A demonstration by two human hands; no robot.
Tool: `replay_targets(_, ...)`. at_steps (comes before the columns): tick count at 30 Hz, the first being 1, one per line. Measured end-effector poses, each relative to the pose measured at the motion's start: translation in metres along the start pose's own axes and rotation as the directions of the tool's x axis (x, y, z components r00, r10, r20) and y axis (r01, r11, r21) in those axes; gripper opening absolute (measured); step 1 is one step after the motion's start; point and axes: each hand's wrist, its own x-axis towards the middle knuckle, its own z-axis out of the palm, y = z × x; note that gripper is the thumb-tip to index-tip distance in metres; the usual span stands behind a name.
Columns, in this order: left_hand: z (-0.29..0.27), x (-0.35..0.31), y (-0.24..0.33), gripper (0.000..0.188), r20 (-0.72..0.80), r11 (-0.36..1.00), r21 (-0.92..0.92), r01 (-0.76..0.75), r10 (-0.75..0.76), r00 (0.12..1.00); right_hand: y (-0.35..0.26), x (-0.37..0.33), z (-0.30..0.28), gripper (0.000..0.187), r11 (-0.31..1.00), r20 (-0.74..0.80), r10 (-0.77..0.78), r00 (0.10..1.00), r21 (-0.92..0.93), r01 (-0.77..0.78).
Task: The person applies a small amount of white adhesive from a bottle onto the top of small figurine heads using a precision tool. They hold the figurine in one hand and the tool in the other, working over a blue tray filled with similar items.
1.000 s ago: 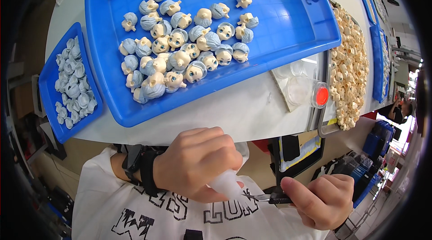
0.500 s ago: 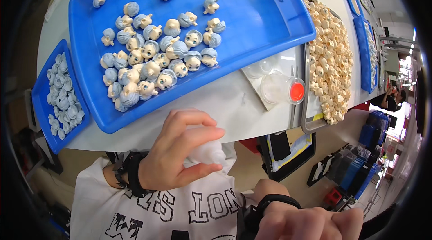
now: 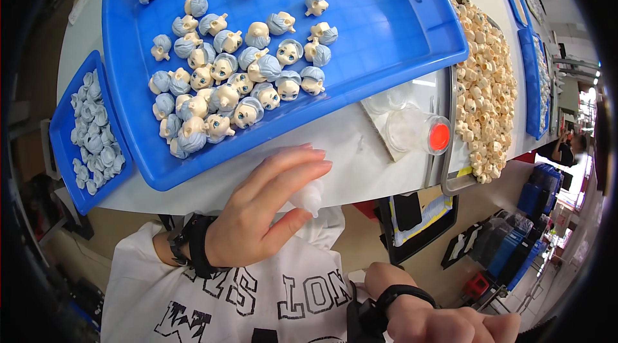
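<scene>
My left hand (image 3: 261, 214) is held in front of the table's near edge, its fingers curved around a small white squeeze bottle (image 3: 309, 197). The bottle's narrow tip shows by my thumb, and the rest is mostly hidden by the hand. Down at the lower right, my right hand (image 3: 450, 329) is bent closed with the knuckles up. Whatever its fingers hold, if anything, is out of sight. Beyond my left hand, a large blue tray (image 3: 380, 18) bears several doll heads (image 3: 248, 112) with light blue hair and painted eyes.
A smaller blue tray (image 3: 59, 129) of light blue hair pieces (image 3: 95, 136) stands at the left. On the right, a metal tray (image 3: 458, 186) is heaped with cream-coloured face parts (image 3: 486, 92). Between lie clear round containers (image 3: 402, 129) and a cup with red contents (image 3: 439, 137).
My left hand has risen slightly, its fingers straighter, and the bottle's tip now points more downward. My right hand has dropped a little. The whole view has shifted, with the trays appearing farther right.
</scene>
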Motion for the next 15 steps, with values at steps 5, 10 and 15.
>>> replay_targets(5, -0.001, 0.000, 0.000, 0.039, 0.011, 1.000, -0.013, 0.013, -0.013, 1.000, 0.006, -0.026, -0.020, 0.024, 0.947, -0.472, 0.025, 0.881, -0.271, -0.172)
replay_targets(10, -0.001, 0.001, -0.004, 0.041, 0.048, 0.999, -0.035, -0.017, 0.018, 0.999, 0.046, -0.059, -0.048, 0.052, 0.538, -0.357, -0.097, 0.929, -0.804, -0.253)
replay_targets(15, 0.000, 0.000, -0.005, 0.043, 0.037, 0.998, -0.059, -0.020, 0.022, 0.999, 0.041, -0.069, -0.051, 0.035, 0.897, -0.280, 0.010, 0.960, -0.421, -0.132)
